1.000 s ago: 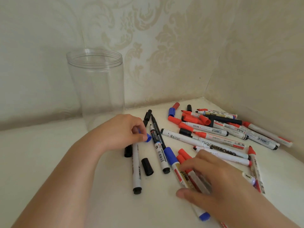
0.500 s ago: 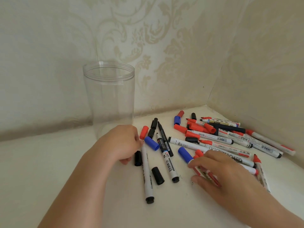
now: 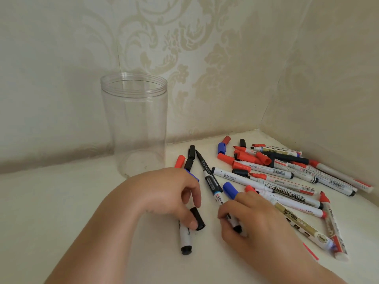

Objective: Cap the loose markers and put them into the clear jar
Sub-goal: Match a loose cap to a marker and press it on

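Pinching a loose black cap [image 3: 198, 219] in the left hand [image 3: 172, 193] and a thin uncapped marker [image 3: 213, 184] in the right hand [image 3: 252, 220], light, stiff, slippery barrels are judged best gripped mid-length, the clear jar [image 3: 135, 124] standing empty just beyond the left hand.

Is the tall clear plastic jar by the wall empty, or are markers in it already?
Empty. The tall clear plastic jar stands upright, its bare bottom showing through the wall.

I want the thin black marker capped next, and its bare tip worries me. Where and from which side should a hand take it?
Grip the thin black marker at its white labelled middle, coming from above. It lies flat, its bare pointed tip aimed at the far wall, its near end under the right hand. Pinching across the barrel probably avoids the ink.
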`<state>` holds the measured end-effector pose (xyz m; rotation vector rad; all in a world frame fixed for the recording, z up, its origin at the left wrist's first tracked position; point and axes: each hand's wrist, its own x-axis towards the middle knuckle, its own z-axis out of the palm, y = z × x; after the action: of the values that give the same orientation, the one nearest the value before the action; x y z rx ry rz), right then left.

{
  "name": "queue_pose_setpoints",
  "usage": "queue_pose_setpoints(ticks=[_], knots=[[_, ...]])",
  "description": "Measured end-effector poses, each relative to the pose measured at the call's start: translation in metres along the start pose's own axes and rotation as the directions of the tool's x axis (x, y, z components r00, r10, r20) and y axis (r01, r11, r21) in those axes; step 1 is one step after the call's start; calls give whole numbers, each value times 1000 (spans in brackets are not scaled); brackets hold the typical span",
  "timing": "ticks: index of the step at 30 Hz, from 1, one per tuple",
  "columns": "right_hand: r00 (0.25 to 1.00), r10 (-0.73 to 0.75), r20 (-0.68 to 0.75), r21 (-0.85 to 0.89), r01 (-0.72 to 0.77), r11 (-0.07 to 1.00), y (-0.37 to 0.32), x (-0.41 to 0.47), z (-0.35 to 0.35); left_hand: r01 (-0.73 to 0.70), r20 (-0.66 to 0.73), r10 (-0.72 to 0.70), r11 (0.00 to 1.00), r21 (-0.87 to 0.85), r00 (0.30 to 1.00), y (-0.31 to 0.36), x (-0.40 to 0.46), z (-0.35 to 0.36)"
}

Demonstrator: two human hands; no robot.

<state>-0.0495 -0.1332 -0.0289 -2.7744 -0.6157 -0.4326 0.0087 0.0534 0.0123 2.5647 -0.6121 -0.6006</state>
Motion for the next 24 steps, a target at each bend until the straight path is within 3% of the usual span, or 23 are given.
queue_pose_setpoints(ticks=[4,8,12,14,18,24], knots=[[976,198,-92,340,-156,927,2,-1,-21,-39,-21,40,998,57,999,2,4,4],[925,379,-23,577,-297,761,18,3,-42,-86,-87,92,994,63,992,3,12,10],[870,467,156,685,-436,583,29,6,-53,-124,-424,48,980,-154,905,1,19,10],[857,470,210,617,-489,616,33,6,-54,-133,-551,-1,970,-204,834,-1,23,9],[923,361,135,306,-385,871,36,4,-46,-163,-643,-25,959,-231,765,-3,26,10],[949,313,-19,163,-306,938,41,3,-41,-204,-676,-14,949,-242,737,-3,27,8]])
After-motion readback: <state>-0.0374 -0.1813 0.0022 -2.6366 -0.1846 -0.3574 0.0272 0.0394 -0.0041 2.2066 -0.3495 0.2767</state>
